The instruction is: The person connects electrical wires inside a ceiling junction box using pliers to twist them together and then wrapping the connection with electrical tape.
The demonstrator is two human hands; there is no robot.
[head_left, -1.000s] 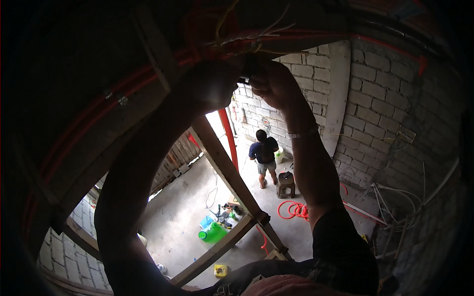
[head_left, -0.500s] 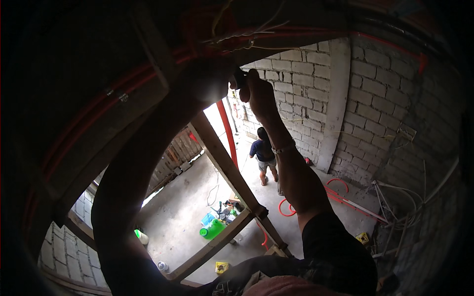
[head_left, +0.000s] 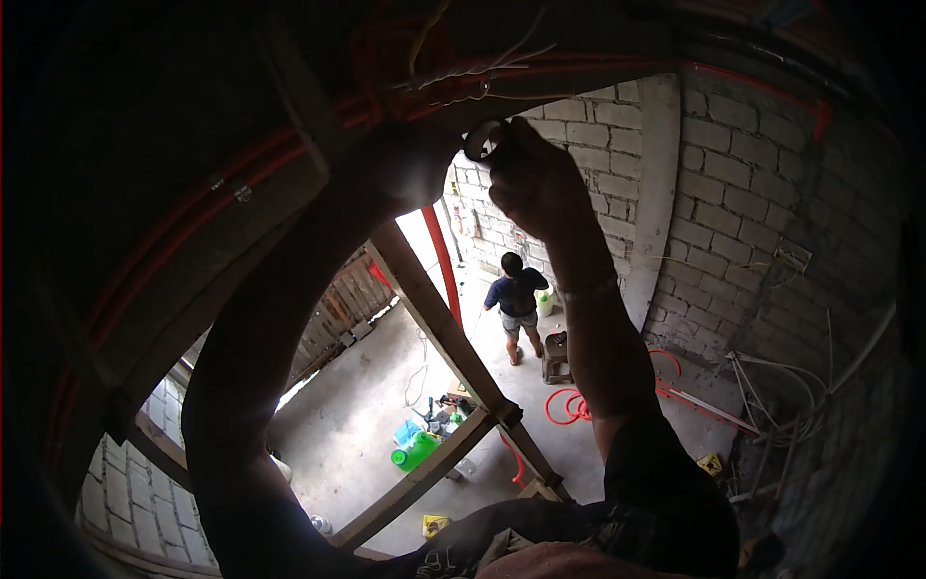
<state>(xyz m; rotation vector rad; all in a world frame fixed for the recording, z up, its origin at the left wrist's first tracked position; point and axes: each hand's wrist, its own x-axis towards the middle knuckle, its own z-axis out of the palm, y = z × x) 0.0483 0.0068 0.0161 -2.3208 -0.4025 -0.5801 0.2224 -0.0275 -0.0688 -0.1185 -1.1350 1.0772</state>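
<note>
Both my arms are raised overhead towards a dark ceiling. My right hand [head_left: 542, 183] is closed on a small dark ring with an open centre, which looks like a roll of tape [head_left: 470, 150]. Left of the roll, my left hand [head_left: 410, 159] is in deep shadow, and its fingers cannot be made out. Just above both hands, several thin stripped and twisted wires [head_left: 473, 69] stick out among red conduit pipes [head_left: 289, 142]. Whether the tape touches the wires does not show.
A timber frame [head_left: 434, 323] crosses below me. On the concrete floor lie a green jug [head_left: 417, 451], tools and coiled red tubing [head_left: 564, 406]. A person [head_left: 515, 299] stands beside a stool [head_left: 556, 359], near a block wall [head_left: 733, 174]. Loose pale cables [head_left: 772, 386] lie at right.
My right hand has moved right and turned, so the roll's open centre now shows. My left arm has hardly moved. The person below has shifted an arm outwards.
</note>
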